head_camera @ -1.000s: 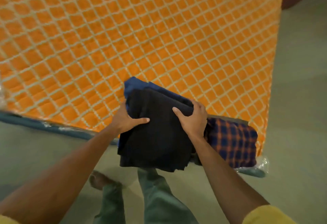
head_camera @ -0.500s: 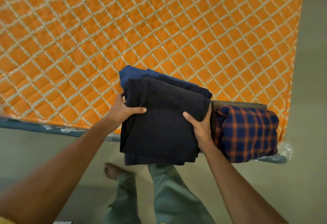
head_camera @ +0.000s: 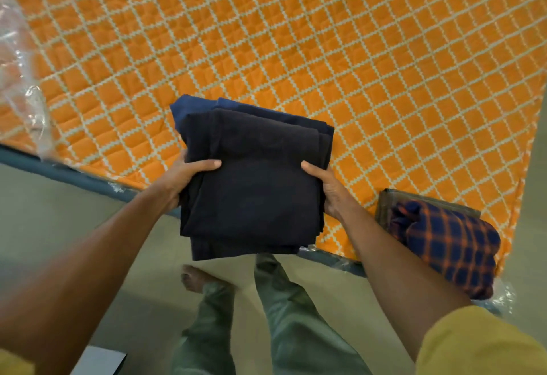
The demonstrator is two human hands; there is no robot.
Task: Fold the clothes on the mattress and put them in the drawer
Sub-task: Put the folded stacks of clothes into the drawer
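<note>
While the stack of folded dark clothes point(head_camera: 254, 179) is held over the near edge of the mattress point(head_camera: 296, 49), it is gripped from both sides: the left hand point(head_camera: 183, 179) is curled round its left edge, thumb laid on top, and the right hand point(head_camera: 328, 188) is curled round its right edge likewise. A folded plaid garment point(head_camera: 450, 244) is seen lying at the mattress corner, just right of the right forearm, apart from the stack.
</note>
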